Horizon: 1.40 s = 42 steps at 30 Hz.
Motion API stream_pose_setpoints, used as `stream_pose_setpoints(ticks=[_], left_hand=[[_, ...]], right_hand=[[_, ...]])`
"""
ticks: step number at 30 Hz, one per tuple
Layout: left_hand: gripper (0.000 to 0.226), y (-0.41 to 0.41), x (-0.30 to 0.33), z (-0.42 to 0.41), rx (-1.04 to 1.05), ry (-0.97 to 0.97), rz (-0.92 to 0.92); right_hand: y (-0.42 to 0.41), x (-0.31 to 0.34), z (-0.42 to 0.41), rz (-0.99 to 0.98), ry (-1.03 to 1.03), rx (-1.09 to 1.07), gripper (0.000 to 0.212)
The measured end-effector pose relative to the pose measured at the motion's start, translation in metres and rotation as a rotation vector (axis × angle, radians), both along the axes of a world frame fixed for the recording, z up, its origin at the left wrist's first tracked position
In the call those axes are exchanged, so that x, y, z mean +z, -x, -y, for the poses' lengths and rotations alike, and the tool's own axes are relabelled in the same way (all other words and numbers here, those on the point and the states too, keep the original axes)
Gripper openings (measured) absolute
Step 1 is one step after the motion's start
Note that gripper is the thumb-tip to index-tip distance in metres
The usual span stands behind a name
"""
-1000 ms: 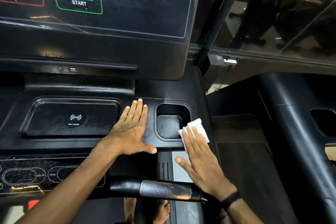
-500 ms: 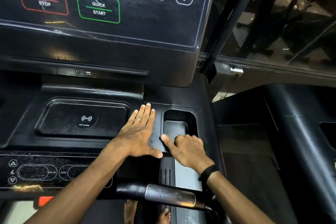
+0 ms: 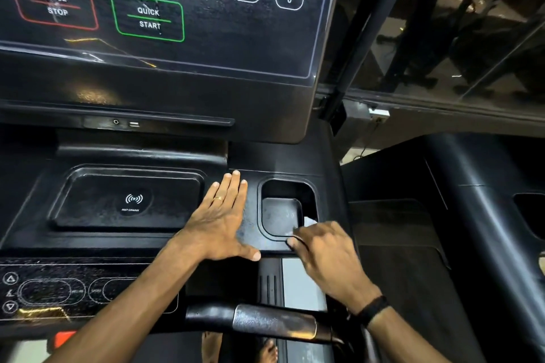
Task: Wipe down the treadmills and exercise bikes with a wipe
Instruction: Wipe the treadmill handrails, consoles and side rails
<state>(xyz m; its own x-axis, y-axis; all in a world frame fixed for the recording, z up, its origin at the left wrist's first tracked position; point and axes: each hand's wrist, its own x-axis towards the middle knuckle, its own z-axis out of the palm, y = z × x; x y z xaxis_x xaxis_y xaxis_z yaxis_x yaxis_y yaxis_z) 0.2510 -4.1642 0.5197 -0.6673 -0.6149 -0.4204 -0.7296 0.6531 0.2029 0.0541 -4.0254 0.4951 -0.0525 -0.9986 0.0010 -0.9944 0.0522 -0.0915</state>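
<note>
I stand at a black treadmill console (image 3: 165, 91). My left hand (image 3: 219, 221) lies flat with straight fingers on the ledge between the charging tray (image 3: 88, 215) and the cup recess (image 3: 283, 212). My right hand (image 3: 327, 253) has its fingers curled round a white wipe (image 3: 308, 222) at the recess's front right corner; only a small white corner of the wipe shows above the knuckles. The floor of the recess looks smeared and damp.
The touch panel with PAUSE STOP and QUICK START buttons (image 3: 147, 18) rises behind. A handlebar with a metal sensor grip (image 3: 274, 323) crosses below my wrists. A second treadmill (image 3: 486, 215) stands to the right. Bare feet (image 3: 267, 351) show under the bar.
My right hand went from lying flat on the wipe beside the recess to bunching it and moving along the recess's front edge to its right corner. The left hand stayed put.
</note>
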Motion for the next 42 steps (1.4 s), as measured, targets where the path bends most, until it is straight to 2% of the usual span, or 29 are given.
stream_pose_setpoints(ticks=[5,11,15,17,18,22,24,25,26,28,31,34,37,39,40,42], left_hand=[[0.142,0.000,0.001,-0.001,0.001,0.002,0.000],[0.141,0.000,0.001,-0.001,-0.005,0.016,0.012],[0.140,-0.001,0.004,-0.002,0.001,0.023,0.008],[0.140,-0.001,0.005,-0.002,0.008,0.020,0.003],[0.140,-0.001,0.005,-0.002,0.009,0.022,0.005],[0.141,0.000,0.001,-0.001,0.018,0.025,0.004],[0.141,0.001,0.001,-0.001,0.017,0.018,0.004],[0.141,0.001,0.001,-0.001,0.020,0.015,0.000],[0.141,0.001,0.002,-0.001,0.023,0.012,-0.004],[0.141,0.001,0.003,-0.002,0.022,0.012,-0.003],[0.140,0.000,0.005,-0.003,0.022,0.011,0.006],[0.139,0.000,0.006,-0.003,0.020,0.015,0.000],[0.139,0.001,0.006,-0.003,0.024,0.008,-0.001],[0.140,0.001,0.005,-0.003,0.022,0.001,0.003],[0.140,0.001,0.005,-0.003,0.019,0.001,0.005],[0.140,0.001,0.005,-0.003,0.009,0.001,0.009]], right_hand=[[0.034,-0.005,0.002,-0.218,-0.023,0.183,0.069],[0.055,-0.003,0.062,-0.357,-0.135,0.380,0.089],[0.043,0.002,0.064,-0.376,-0.299,0.408,0.121],[0.031,0.005,0.056,-0.291,-0.379,0.357,0.130],[0.024,0.009,0.049,-0.221,-0.404,0.316,0.126],[-0.001,0.024,0.030,0.062,-0.366,0.120,0.083],[-0.012,0.026,0.033,0.196,-0.317,-0.033,0.046],[-0.016,0.027,0.037,0.327,-0.269,-0.122,0.025],[-0.018,0.027,0.043,0.455,-0.202,-0.205,0.016],[-0.015,0.028,0.056,0.624,-0.017,-0.363,0.028],[-0.010,0.032,0.065,0.526,0.193,-0.342,0.029],[-0.016,0.034,0.061,0.598,0.036,-0.254,0.022],[-0.008,0.028,0.056,0.650,0.015,-0.285,0.044],[0.005,0.018,0.059,0.597,0.008,-0.296,0.028],[0.011,0.013,0.062,0.557,-0.064,-0.256,0.019],[0.010,0.007,0.069,0.474,-0.291,-0.147,0.031]])
